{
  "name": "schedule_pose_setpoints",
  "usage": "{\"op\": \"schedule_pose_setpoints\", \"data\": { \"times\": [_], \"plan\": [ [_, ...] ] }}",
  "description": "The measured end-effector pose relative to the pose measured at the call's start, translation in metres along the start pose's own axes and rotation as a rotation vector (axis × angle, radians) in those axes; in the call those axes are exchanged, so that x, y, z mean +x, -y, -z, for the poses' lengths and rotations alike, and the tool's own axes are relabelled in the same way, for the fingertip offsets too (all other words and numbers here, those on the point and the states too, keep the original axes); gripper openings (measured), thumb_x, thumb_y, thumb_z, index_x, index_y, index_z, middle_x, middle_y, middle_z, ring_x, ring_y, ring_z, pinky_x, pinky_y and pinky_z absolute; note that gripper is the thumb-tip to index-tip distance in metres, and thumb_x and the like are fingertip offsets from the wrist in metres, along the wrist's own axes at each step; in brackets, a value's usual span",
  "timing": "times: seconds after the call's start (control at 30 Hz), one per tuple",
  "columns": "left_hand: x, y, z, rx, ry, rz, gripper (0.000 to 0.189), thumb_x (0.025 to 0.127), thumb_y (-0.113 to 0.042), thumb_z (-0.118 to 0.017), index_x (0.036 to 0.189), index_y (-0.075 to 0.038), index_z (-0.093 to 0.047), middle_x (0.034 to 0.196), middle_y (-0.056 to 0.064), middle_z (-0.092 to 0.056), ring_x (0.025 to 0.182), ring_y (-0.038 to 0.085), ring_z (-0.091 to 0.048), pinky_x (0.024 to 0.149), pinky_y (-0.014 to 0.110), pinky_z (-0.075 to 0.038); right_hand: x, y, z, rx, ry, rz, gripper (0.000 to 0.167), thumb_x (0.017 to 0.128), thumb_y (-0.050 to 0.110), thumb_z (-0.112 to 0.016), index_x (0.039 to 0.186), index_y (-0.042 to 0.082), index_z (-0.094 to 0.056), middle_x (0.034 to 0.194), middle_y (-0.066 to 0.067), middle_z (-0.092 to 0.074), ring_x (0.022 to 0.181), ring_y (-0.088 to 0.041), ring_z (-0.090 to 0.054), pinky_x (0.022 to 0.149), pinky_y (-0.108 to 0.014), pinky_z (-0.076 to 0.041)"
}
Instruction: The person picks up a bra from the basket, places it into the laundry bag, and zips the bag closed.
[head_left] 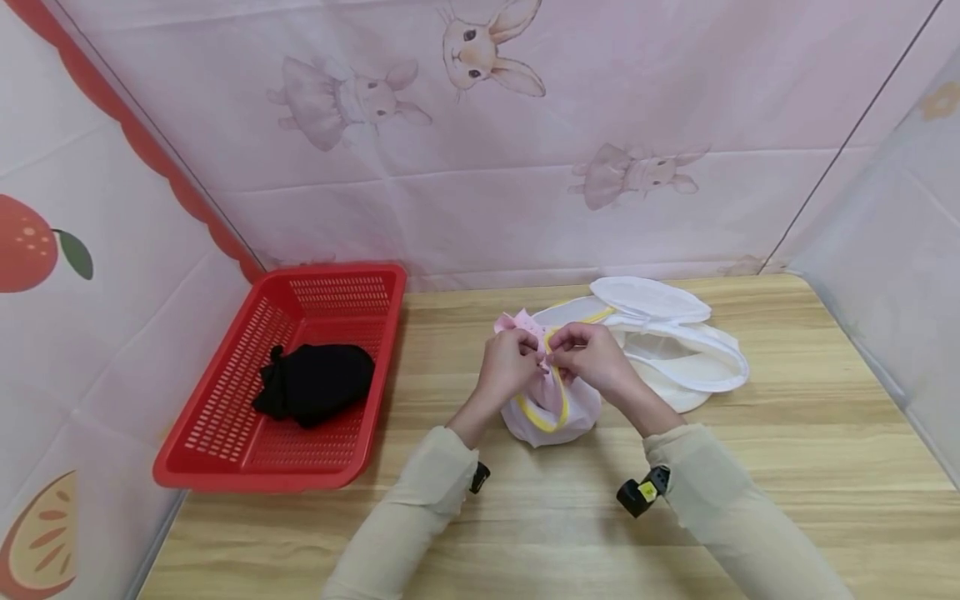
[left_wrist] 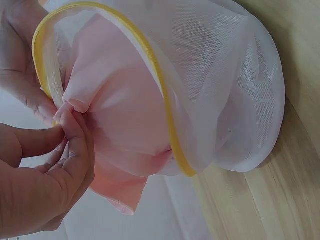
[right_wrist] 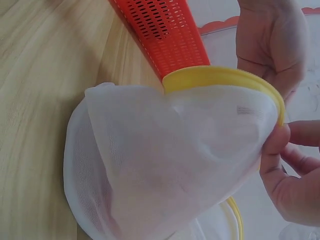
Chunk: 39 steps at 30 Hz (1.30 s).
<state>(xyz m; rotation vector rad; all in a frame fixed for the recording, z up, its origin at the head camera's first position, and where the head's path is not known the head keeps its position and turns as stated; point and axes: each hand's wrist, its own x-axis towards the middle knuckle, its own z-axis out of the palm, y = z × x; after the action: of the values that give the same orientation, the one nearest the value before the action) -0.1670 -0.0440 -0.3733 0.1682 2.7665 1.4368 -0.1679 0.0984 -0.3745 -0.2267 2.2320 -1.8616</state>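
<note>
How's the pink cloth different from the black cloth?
The pink cloth is pale and partly in the opening of a white mesh bag; the black cloth is dark and lies in the red basket.
The left hand pinches the pink cloth, but no hand touches the black cloth.
Both are bunched up, not flat.

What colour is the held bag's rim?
Yellow; the rim shows best in the left wrist view.

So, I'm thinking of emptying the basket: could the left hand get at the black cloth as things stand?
Probably yes: the left hand would first have to release the pink cloth, but the black cloth lies uncovered in the open-topped red basket on that side.
</note>
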Motion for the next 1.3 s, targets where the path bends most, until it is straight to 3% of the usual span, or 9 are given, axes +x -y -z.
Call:
{"op": "schedule_pose_setpoints", "data": {
  "times": [0.23, 0.47, 0.57, 0.7, 0.83, 1.03, 1.13, 1.3],
  "plan": [
    [0.001, -0.001, -0.001, 0.017, 0.001, 0.002, 0.006, 0.076, 0.007, -0.062, 0.08, 0.004, -0.065, 0.074, 0.011, -0.065, 0.068, 0.016, -0.06, 0.056, 0.019, -0.048, -0.002, 0.002, 0.001, -0.131, 0.036, 0.008, 0.015, 0.072, -0.01, -0.063, 0.085, -0.011, -0.055, 0.067, -0.008, -0.055, 0.052, -0.012, -0.052, 0.048, -0.024, -0.048],
    [0.0, -0.001, -0.001, 0.029, 0.008, -0.043, 0.005, 0.079, 0.004, -0.062, 0.082, 0.006, -0.066, 0.075, 0.011, -0.066, 0.067, 0.016, -0.061, 0.056, 0.018, -0.049, -0.003, 0.006, -0.003, -0.302, -0.04, 0.022, 0.01, 0.07, -0.007, -0.063, 0.076, -0.004, -0.056, 0.062, -0.005, -0.055, 0.047, -0.011, -0.051, 0.044, -0.023, -0.046],
    [-0.001, -0.002, 0.002, -0.007, 0.044, -0.014, 0.007, 0.082, 0.003, -0.06, 0.084, 0.006, -0.066, 0.076, 0.012, -0.066, 0.067, 0.016, -0.063, 0.056, 0.017, -0.049, -0.003, 0.005, -0.002, -0.323, -0.07, 0.007, 0.009, 0.072, -0.007, -0.061, 0.075, -0.002, -0.056, 0.062, -0.006, -0.055, 0.046, -0.011, -0.051, 0.045, -0.024, -0.046],
    [-0.003, 0.001, 0.008, -0.078, 0.068, 0.062, 0.008, 0.084, 0.001, -0.06, 0.085, 0.005, -0.067, 0.075, 0.01, -0.066, 0.066, 0.016, -0.063, 0.055, 0.018, -0.05, -0.001, 0.002, 0.001, -0.312, -0.09, 0.0, 0.007, 0.074, -0.008, -0.061, 0.077, -0.003, -0.057, 0.064, -0.007, -0.055, 0.046, -0.011, -0.052, 0.045, -0.025, -0.048],
    [-0.003, 0.013, 0.014, -0.123, 0.03, 0.121, 0.007, 0.084, 0.001, -0.06, 0.082, 0.004, -0.066, 0.071, 0.009, -0.064, 0.061, 0.013, -0.061, 0.054, 0.02, -0.051, 0.001, -0.001, 0.007, -0.275, -0.098, -0.003, 0.005, 0.075, -0.008, -0.06, 0.079, -0.006, -0.058, 0.064, -0.008, -0.055, 0.047, -0.013, -0.053, 0.047, -0.027, -0.049],
    [-0.003, 0.04, 0.016, -0.004, -0.007, 0.238, 0.007, 0.082, -0.004, -0.061, 0.079, 0.0, -0.066, 0.066, 0.004, -0.06, 0.058, 0.011, -0.054, 0.051, 0.019, -0.045, -0.001, -0.005, 0.017, -0.171, -0.103, -0.051, 0.007, 0.076, -0.01, -0.06, 0.083, -0.01, -0.057, 0.064, -0.007, -0.054, 0.048, -0.013, -0.051, 0.047, -0.025, -0.048],
    [-0.001, 0.05, 0.014, 0.05, 0.025, 0.264, 0.011, 0.082, -0.009, -0.063, 0.078, 0.0, -0.065, 0.062, 0.003, -0.058, 0.055, 0.011, -0.053, 0.048, 0.018, -0.042, -0.001, -0.006, 0.02, -0.122, -0.102, -0.077, 0.01, 0.077, -0.011, -0.06, 0.085, -0.012, -0.056, 0.067, -0.008, -0.054, 0.048, -0.012, -0.05, 0.047, -0.024, -0.048],
    [0.004, 0.06, 0.006, 0.043, 0.092, 0.304, 0.016, 0.084, -0.014, -0.064, 0.077, 0.0, -0.062, 0.057, 0.003, -0.055, 0.051, 0.011, -0.05, 0.045, 0.018, -0.04, -0.002, -0.006, 0.023, -0.112, -0.099, -0.103, 0.012, 0.077, -0.011, -0.059, 0.088, -0.012, -0.055, 0.07, -0.008, -0.054, 0.05, -0.013, -0.051, 0.048, -0.023, -0.049]
  ]
}}
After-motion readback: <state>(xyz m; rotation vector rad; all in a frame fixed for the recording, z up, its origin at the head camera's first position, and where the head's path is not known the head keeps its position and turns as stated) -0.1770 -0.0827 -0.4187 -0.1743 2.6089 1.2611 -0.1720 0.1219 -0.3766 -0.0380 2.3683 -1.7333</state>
